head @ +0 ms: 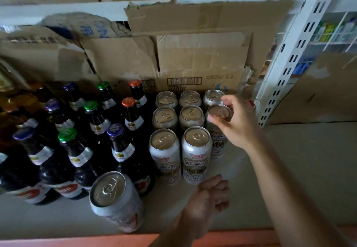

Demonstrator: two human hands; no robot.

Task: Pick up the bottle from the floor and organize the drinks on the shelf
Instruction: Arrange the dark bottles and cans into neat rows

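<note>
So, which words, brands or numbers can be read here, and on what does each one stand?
"Choop Qiu", roughly, red script: front white can.
"500ml", upside down, uncertain: cardboard box.
Bottle labels and blue print on left cardboard: too blurred.

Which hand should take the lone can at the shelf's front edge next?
Left: the left hand holds nothing beside that lone can; the right hand grips the right-column can farther back.

- Shop or stockroom: cans (pixel 196 151) and bottles (pixel 119 144) are ranked in rows on a shelf (pixel 251 198).
- A slotted racking upright (pixel 286 69) and flattened cartons (pixel 202 53) are seen behind.
</note>
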